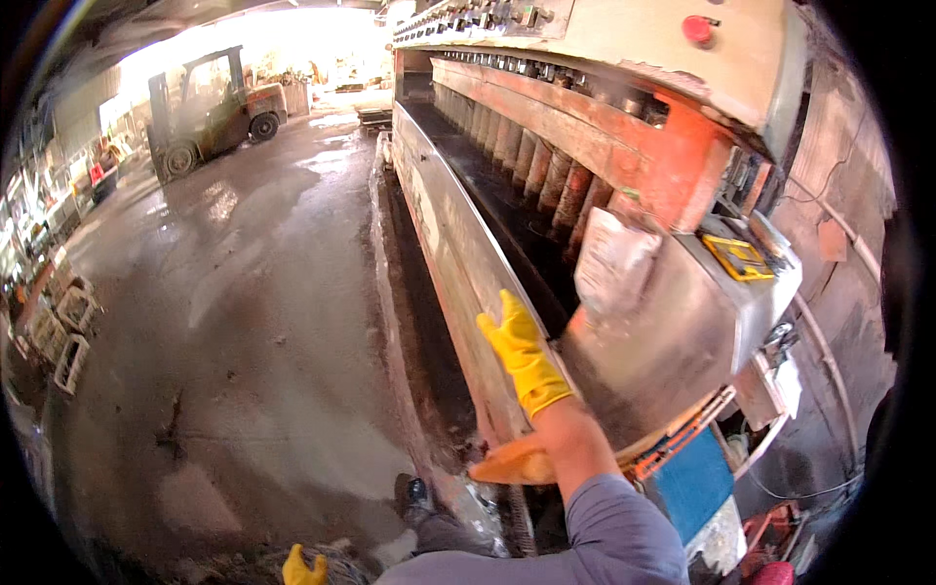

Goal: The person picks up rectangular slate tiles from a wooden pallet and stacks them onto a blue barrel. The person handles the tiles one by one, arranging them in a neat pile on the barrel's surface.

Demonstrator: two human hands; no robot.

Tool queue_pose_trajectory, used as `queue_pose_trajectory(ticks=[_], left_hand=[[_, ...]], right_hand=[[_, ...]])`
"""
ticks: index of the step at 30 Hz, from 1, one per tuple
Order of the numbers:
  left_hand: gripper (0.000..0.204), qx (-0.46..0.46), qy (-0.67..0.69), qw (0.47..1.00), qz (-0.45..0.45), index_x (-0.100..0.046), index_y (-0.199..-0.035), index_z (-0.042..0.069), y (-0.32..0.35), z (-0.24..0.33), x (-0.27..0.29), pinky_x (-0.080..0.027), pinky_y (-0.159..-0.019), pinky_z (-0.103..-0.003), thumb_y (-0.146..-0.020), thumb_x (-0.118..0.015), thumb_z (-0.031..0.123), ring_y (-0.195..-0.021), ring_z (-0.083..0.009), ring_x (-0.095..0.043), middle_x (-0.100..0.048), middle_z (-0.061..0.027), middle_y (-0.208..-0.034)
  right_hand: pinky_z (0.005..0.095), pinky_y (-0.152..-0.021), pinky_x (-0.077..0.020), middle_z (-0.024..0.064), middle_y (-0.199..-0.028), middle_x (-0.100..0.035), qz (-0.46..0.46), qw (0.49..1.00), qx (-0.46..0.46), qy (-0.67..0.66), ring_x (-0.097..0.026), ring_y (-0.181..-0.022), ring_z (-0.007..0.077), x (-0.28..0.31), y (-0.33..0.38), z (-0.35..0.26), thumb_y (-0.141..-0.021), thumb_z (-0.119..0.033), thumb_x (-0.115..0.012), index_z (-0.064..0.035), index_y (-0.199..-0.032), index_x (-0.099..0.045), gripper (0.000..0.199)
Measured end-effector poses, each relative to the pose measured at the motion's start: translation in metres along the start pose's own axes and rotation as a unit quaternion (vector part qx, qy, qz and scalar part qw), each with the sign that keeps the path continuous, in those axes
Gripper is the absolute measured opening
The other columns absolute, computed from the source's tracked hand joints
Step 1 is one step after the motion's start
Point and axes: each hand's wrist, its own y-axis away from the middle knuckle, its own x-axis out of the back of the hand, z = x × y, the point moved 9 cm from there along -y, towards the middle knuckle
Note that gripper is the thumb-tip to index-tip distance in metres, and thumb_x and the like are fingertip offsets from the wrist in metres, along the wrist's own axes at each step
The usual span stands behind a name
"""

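Observation:
My right hand (522,351), in a yellow glove, lies flat with fingers stretched on the top edge of the long metal side guard (448,244) of a big stone-working machine. It holds nothing. My grey sleeve (614,526) comes up from the lower edge. An orange piece (507,466) sits just under my forearm at the guard's near end. My left hand (302,567), also in a yellow glove, shows only its fingertips at the bottom edge, low by my side, so its grip is hidden.
A row of rusty cylindrical heads (546,171) runs along inside the machine under an orange beam. A red button (697,29), a yellow control plate (738,256) and a blue panel (692,483) are on its right. A forklift (210,107) stands on the wet concrete floor (253,322). White crates (68,341) are at left.

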Motion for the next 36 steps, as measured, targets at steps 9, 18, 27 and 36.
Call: queue_pose_trajectory(ticks=[9, 18, 27, 36], left_hand=[[0.069, 0.09, -0.066, 0.991, -0.075, -0.057, -0.147, 0.002, -0.172, 0.011, -0.061, -0.046, -0.112, -0.048, -0.099, -0.069, 0.05, -0.132, -0.0417, -0.059, -0.062, -0.0261, -0.144], [0.061, 0.095, -0.056, 0.982, -0.152, -0.06, -0.139, 0.003, -0.326, 0.061, -0.109, -0.047, -0.107, -0.048, -0.097, -0.069, 0.046, -0.123, -0.0402, -0.061, -0.064, -0.0243, -0.136], [0.053, 0.018, -0.033, 0.981, -0.189, -0.063, -0.131, 0.004, -0.543, 0.134, -0.121, -0.049, -0.101, -0.049, -0.096, -0.069, 0.043, -0.115, -0.0386, -0.063, -0.067, -0.0225, -0.128], [0.045, 0.002, -0.108, 0.951, -0.289, -0.066, -0.123, 0.005, -0.724, 0.117, -0.098, -0.051, -0.095, -0.049, -0.094, -0.069, 0.04, -0.106, -0.0371, -0.064, -0.069, -0.0206, -0.12]], right_hand=[[0.052, -0.102, -0.0552, 0.0269, -0.124, -0.073, -0.183, 0.935, -0.219, 0.208, -0.072, -0.117, 0.0416, -0.12, -0.127, 0.154, -0.088, -0.051, -0.077, -0.0005, -0.14, -0.055, 0.076], [0.055, -0.095, -0.0575, 0.0234, -0.114, -0.078, -0.147, 0.93, -0.278, 0.19, -0.075, -0.111, 0.0421, -0.236, -0.272, 0.217, -0.093, -0.033, -0.065, -0.0093, -0.117, -0.069, 0.034], [0.0524, -0.097, -0.0562, 0.021, -0.117, -0.076, -0.164, 0.938, -0.258, 0.163, -0.073, -0.11, 0.041, -0.289, -0.35, 0.22, -0.093, -0.046, -0.07, -0.0093, -0.116, -0.072, 0.043], [0.0532, -0.099, -0.0544, 0.0245, -0.122, -0.074, -0.143, 0.939, -0.243, 0.195, -0.068, -0.115, 0.0441, -0.271, -0.35, 0.224, -0.087, -0.059, -0.072, -0.0039, -0.117, -0.075, 0.062]])
